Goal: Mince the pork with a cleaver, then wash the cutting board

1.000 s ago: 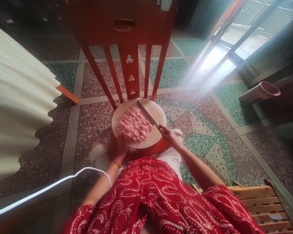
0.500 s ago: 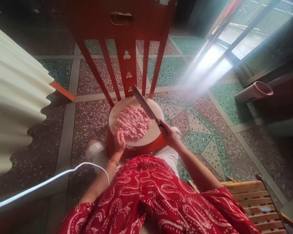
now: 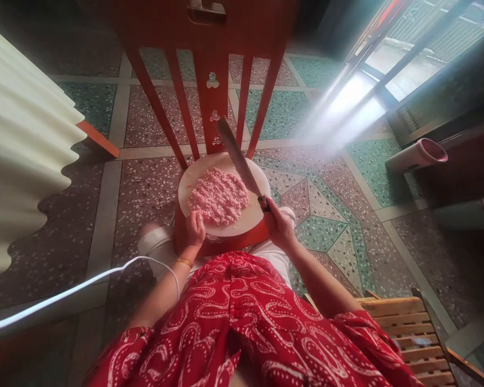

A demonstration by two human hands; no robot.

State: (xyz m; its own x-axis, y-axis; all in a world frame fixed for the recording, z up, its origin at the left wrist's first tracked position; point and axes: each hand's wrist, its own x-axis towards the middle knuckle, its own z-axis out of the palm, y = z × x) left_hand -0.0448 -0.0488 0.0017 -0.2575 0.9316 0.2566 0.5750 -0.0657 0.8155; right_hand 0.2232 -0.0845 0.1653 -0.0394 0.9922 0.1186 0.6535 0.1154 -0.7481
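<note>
A round white cutting board [image 3: 193, 183] lies on the seat of a red wooden chair [image 3: 210, 64]. A flat heap of pink minced meat [image 3: 218, 195] covers its middle. My right hand [image 3: 279, 224] grips the handle of a long knife [image 3: 239, 159], whose blade is lifted above the right side of the meat and points away from me. My left hand [image 3: 195, 228] rests with fingers curled on the near left edge of the board, next to the meat.
A pale corrugated sheet [image 3: 20, 156] fills the left. A white cable [image 3: 80, 287] runs across the terrazzo floor [image 3: 326, 215]. A pink-rimmed tube [image 3: 417, 156] lies at the right. A wooden slatted seat [image 3: 411, 338] is under me at lower right.
The knife has gone from lying low on the meat to lifted, its tip higher and farther away. My left hand has shifted slightly up onto the board's edge.
</note>
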